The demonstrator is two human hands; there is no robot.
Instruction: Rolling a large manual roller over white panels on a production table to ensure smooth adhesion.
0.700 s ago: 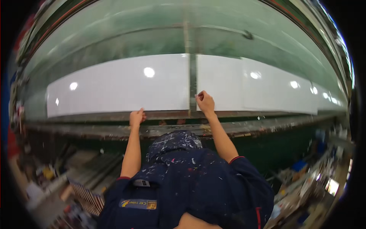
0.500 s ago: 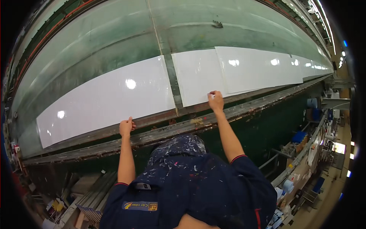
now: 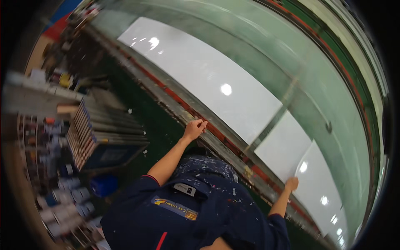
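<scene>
Glossy white panels (image 3: 216, 79) lie against a large curved green surface (image 3: 321, 79), with a narrow green gap (image 3: 271, 125) between two of them. A rusty red-streaked rail (image 3: 227, 146) runs along their lower edge. My left hand (image 3: 194, 128) rests on this rail with its fingers curled over the edge. My right hand (image 3: 291, 183) is stretched out to the lower edge of the white panel (image 3: 287, 150) right of the gap; it looks closed, and whether it holds anything is too small to tell. My paint-speckled cap (image 3: 204, 166) and navy shirt fill the lower middle.
A stack of long grey metal strips (image 3: 104, 129) lies on the dark green floor to the left. A blue container (image 3: 102, 185) sits below it. Cluttered shelves with small items (image 3: 41, 137) line the far left. A dark hook (image 3: 328, 127) sticks out of the green surface.
The view has swung round, so the panels now run diagonally. My left hand stays on the rail. My right hand has moved from the gap farther right along the panel's lower edge.
</scene>
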